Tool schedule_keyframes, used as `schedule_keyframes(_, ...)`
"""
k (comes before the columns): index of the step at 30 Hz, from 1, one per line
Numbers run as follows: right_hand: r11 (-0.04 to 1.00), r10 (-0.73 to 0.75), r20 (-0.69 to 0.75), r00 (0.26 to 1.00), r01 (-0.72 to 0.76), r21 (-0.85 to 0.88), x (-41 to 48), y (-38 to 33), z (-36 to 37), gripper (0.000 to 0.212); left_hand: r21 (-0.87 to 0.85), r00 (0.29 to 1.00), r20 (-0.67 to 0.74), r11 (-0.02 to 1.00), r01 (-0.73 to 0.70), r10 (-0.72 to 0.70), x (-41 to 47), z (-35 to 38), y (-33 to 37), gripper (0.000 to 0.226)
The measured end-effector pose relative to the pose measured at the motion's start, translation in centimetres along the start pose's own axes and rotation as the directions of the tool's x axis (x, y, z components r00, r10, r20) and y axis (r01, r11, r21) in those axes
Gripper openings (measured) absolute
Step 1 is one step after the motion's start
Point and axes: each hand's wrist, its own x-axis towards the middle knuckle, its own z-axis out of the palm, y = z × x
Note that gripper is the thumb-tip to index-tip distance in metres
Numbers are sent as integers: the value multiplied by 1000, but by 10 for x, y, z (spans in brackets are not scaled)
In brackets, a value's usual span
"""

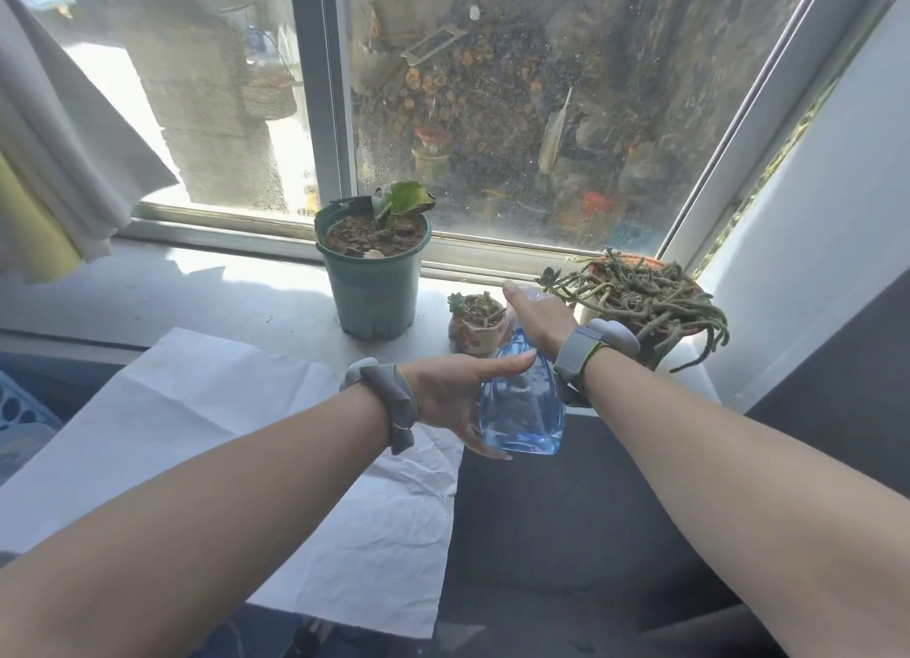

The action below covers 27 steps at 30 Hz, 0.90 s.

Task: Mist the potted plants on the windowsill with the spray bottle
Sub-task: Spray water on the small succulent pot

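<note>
A clear blue spray bottle (522,406) is held upright in front of the windowsill (236,288). My left hand (458,391) wraps its lower body, thumb across the front. My right hand (536,317) covers the spray head at the top, so the nozzle is hidden. Three pots stand on the sill: a green plastic pot (372,283) with a small leafy plant, a small patterned pot (475,325) with a succulent just behind the bottle, and a terracotta pot (640,298) of trailing green stems at the right.
The window glass (517,115) is speckled with droplets. A white curtain (64,140) hangs at the left. A creased white sheet (236,436) lies below the sill. A white wall (812,263) closes the right side. A blue basket (19,406) sits at the far left.
</note>
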Motion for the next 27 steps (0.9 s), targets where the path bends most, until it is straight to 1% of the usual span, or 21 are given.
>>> schedule_keyframes(2, 1000, 9, -7, 1000, -9, 8, -1, -2, 0, 65, 5, 1000, -2, 1000, -4, 4, -2, -2, 1, 59)
schedule_keyframes(4, 1000, -1, -1, 1000, 1, -6, 0, -4, -1, 65, 3, 1000, -2, 1000, -8, 8, -2, -3, 1, 63)
schedule_keyframes(6, 999, -23, 1, 1000, 23, -29, 0, -7, -2, 62, -7, 1000, 6, 1000, -13, 13, -3, -4, 2, 66)
schedule_keyframes(10, 995, -54, 2, 999, 54, -89, -1, -14, -2, 58, -27, 999, 31, 999, -34, 35, -6, -5, 1, 63)
schedule_keyframes(12, 996, -43, -9, 999, 43, -84, -1, -15, -1, 57, -30, 998, 38, 999, -39, 40, -7, -6, 1, 59)
schedule_keyframes(16, 999, -17, -84, 996, 14, -32, -3, -16, 3, 57, 5, 999, 17, 999, -46, 46, -8, -11, 1, 62)
schedule_keyframes(23, 998, -51, -59, 997, 48, -46, -6, -24, 6, 59, 11, 999, 16, 999, -45, 45, -12, -16, -1, 69)
schedule_keyframes(27, 994, -13, -48, 999, 8, -108, -6, -23, 8, 64, -5, 998, 41, 999, -45, 45, -16, -13, -3, 62)
